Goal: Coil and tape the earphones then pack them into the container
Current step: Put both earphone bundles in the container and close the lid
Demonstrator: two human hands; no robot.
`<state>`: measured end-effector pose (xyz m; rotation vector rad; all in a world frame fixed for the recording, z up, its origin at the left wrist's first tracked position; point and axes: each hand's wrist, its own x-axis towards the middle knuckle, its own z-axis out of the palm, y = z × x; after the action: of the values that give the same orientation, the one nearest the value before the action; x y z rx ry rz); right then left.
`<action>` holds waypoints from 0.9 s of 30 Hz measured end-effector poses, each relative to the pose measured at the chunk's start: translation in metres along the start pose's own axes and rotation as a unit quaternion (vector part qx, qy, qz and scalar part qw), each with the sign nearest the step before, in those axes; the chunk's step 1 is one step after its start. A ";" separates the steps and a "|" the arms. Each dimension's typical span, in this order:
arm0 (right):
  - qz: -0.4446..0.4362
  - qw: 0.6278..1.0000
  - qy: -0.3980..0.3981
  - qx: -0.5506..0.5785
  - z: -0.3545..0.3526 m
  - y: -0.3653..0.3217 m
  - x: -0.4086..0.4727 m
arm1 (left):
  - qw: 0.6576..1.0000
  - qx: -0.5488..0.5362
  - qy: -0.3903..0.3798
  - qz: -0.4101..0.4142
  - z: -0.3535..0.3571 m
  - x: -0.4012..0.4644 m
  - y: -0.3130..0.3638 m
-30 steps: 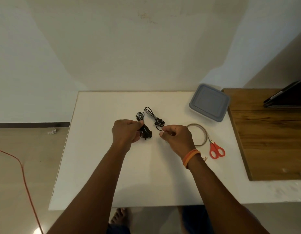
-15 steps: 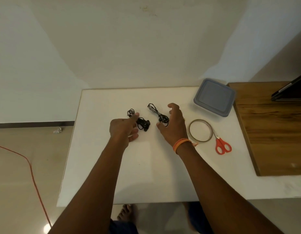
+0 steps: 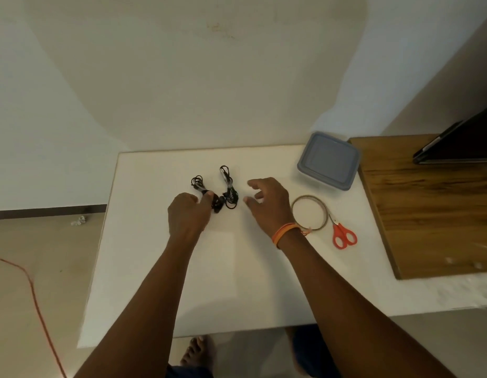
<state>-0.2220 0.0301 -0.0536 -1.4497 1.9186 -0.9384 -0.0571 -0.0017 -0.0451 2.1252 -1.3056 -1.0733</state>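
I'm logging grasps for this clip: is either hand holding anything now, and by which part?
The left hand pinches the left bundle of earphones at its near end. The right hand hovers with spread fingers and holds nothing.

The earphones (image 3: 215, 190) lay on the worktop (image 3: 236, 268) toward its far side, in two bundles side by side. The left hand (image 3: 189, 214) sat at their 7 o'clock, its fingertips touching the left bundle; the right hand (image 3: 269, 203) hovered at their 3 o'clock, apart from them. The tape roll (image 3: 309, 212) lay flat just right of the right wrist, the scissors (image 3: 343, 234) touching it at its 4 o'clock. The container (image 3: 328, 160), lid on, stood at 1 o'clock from the roll, beside the wooden board (image 3: 433, 208) that covered the worktop's right end
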 end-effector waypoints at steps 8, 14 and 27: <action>0.220 0.909 0.348 0.058 -0.095 0.049 0.000 | 0.962 -0.002 0.032 0.271 0.038 -0.042 0.040; 0.353 0.852 0.326 0.207 -0.100 0.078 0.016 | 0.963 -0.018 -0.074 0.260 0.072 -0.061 0.053; 0.245 0.880 0.186 0.363 -0.123 0.041 -0.004 | 0.967 -0.137 -0.099 0.190 0.055 -0.057 0.048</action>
<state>-0.3395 0.0655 -0.0124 -0.3417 1.7405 -1.5216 -0.1416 0.0285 -0.0237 1.5209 -1.4810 -1.2343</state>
